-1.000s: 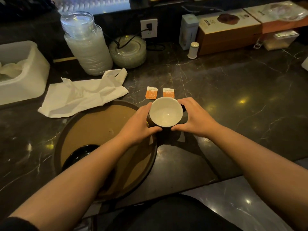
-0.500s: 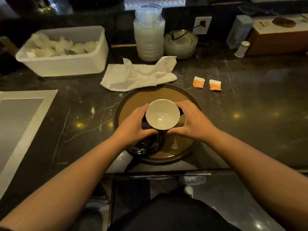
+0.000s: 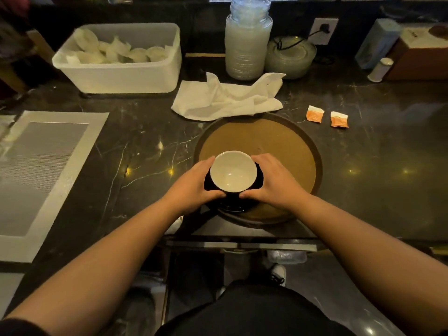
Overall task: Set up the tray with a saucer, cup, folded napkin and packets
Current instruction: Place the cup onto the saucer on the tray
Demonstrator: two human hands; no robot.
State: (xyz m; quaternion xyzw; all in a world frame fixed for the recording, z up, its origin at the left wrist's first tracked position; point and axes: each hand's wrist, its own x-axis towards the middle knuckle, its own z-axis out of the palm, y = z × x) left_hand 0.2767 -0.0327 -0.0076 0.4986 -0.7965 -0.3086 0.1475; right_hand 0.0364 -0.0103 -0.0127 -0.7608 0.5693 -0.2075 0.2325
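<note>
A pale placemat (image 3: pixel 41 175) is lying at the far left of the dark marble counter (image 3: pixel 378 180), at about nine o'clock from the tray. Behind it, at roughly ten o'clock, a white plastic bin (image 3: pixel 116 73) is holding pale crumpled pieces. The left hand (image 3: pixel 191 187) is wrapping around the left side of the cup (image 3: pixel 233 171), fingers curled and pressing against its dark outer wall. The cup, white inside and standing upright, is sitting over the dark saucer (image 3: pixel 236 206) at the six o'clock edge of the round brown tray (image 3: pixel 291 151); whether its base is touching the saucer cannot be told. At twelve o'clock from the tray, a crumpled white napkin (image 3: pixel 225 100) is lying on the counter, its near edge just reaching the tray's rim, with a tall stack of clear lids (image 3: pixel 247 42) standing behind it. The right hand (image 3: pixel 271 180) is cupping the right side of the cup, fingers closing on it in the same way. At about one o'clock, off the tray, two orange packets (image 3: pixel 314 114) are lying side by side on the counter, near each other but apart.
</note>
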